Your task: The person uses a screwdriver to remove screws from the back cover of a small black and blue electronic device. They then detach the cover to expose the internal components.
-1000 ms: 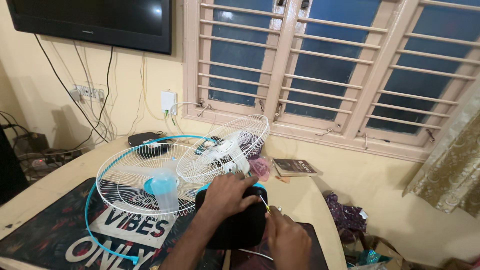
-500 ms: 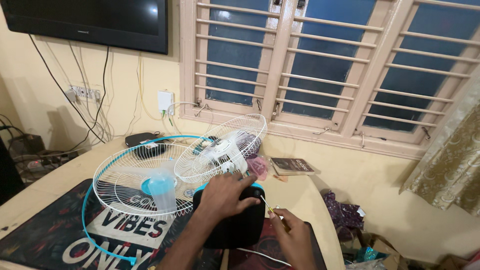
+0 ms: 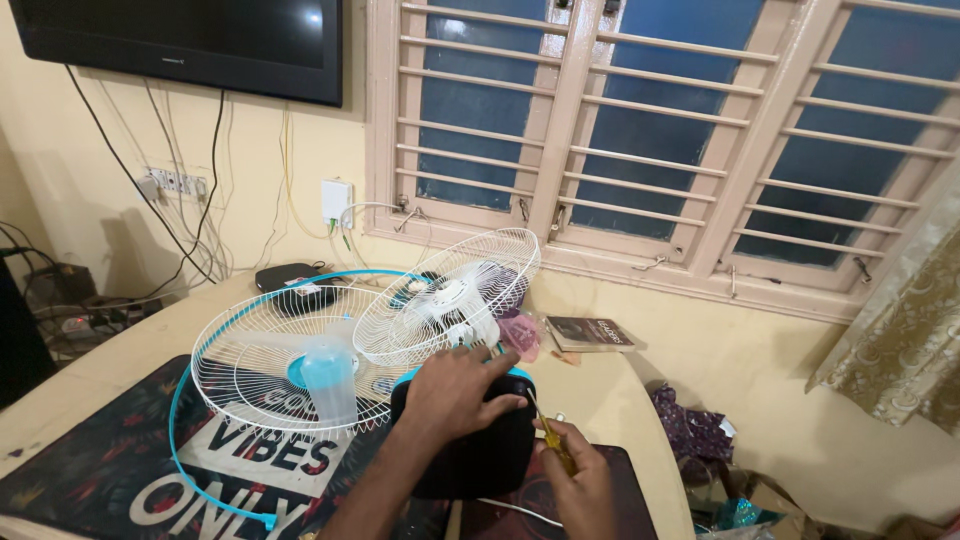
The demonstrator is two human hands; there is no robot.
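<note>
Lying flat at the left of the desk, on a dark printed mat: a white wire fan guard with a blue rim, the pale blue fan blade resting inside it, apparently parked there out of the way. Leaning just behind, tilted toward the window: a second white guard fixed at the motor's front. Pressing down next, the left hand, fingers spread and clamped over the top of the black motor housing, seemingly steadying it against twisting. Gripping at the right, the right hand, closed around a yellow-handled screwdriver, tip angling up toward the housing's blue edge. Sitting further back near the wall: a small dark book.
</note>
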